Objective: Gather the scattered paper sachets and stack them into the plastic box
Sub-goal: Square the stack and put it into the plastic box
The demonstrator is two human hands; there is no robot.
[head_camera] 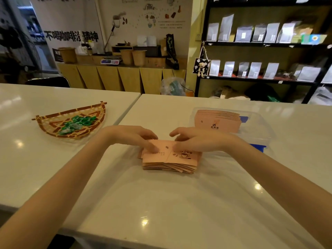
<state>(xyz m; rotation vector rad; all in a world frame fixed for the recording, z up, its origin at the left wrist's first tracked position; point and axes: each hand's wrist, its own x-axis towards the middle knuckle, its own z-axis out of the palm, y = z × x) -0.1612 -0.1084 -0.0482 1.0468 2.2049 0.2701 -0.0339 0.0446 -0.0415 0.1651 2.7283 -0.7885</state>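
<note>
A rough pile of pink paper sachets [170, 161] with coffee-cup prints lies on the white table in front of me. My left hand [138, 136] rests on the pile's left top, fingers pressing down on the upper sachets. My right hand [194, 139] lies over the pile's right top, fingers spread on it. Behind my right hand stands a clear plastic box [258, 126] with blue clips, and a row of pink sachets [218, 121] stands stacked inside it.
A woven bamboo tray [52, 128] with green wrapped candies sits to the left on a second table; a seam [129, 108] runs between the two tables. Black shelves [260, 44] of bags and a wooden counter stand far behind.
</note>
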